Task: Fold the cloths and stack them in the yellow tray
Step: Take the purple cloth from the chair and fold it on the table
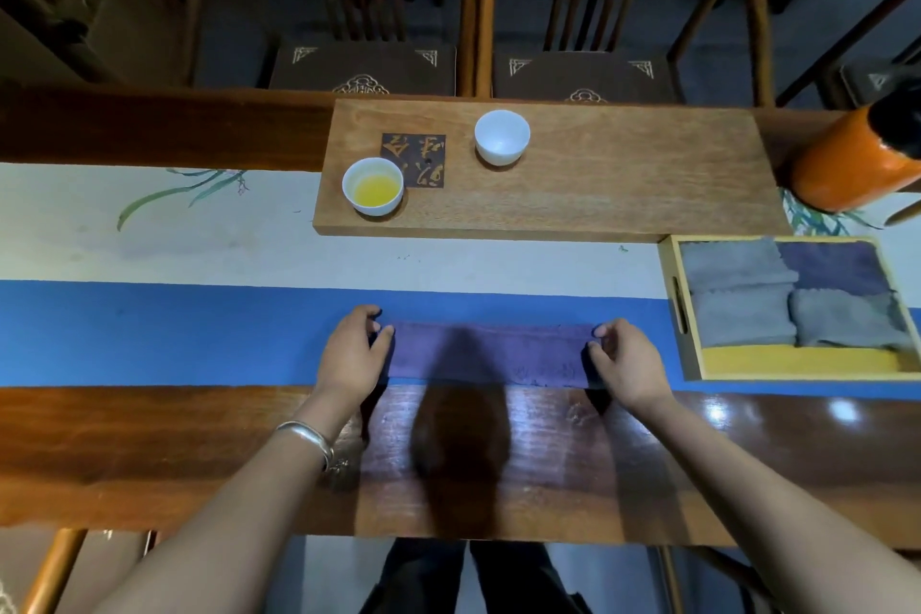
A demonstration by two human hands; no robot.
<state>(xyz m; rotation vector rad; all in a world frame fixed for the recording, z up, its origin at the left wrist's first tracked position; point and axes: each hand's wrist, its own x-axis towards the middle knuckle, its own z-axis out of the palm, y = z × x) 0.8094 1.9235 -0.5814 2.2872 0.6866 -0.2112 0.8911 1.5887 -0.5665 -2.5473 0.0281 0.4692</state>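
**Purple cloth held flat at both ends, tray off to the right**

Beyond the fingers, across a pale painted strip of the counter [209, 439], a wooden board [598, 194] lies flat. On it stand a white cup of yellow liquid [373, 186], nearer the left hand's side, and an empty white cup [501, 137] farther back. Right of the board an orange bottle [857, 160] stands at the counter's far edge. Two wooden chairs sit behind the counter. Nothing lies between the hands and the tray.

The purple cloth [488, 354] lies between the two hands as a long, narrow band on the blue runner [174, 334], its near edge along the line where the runner meets bare wood. It looks flat and smooth, and the person's shadow falls across its middle.

The left hand [351, 354], a silver bangle on its wrist, has its fingers [383, 332] curled and pinched on the cloth's left end. The right hand [625, 359] mirrors it, fingers nearly closed on the right end.

The yellow tray [797, 364] sits just beyond the right hand, to its right. It holds folded grey cloths [742, 317] and a purple one at the back, side by side, with a bare yellow strip along the near side.
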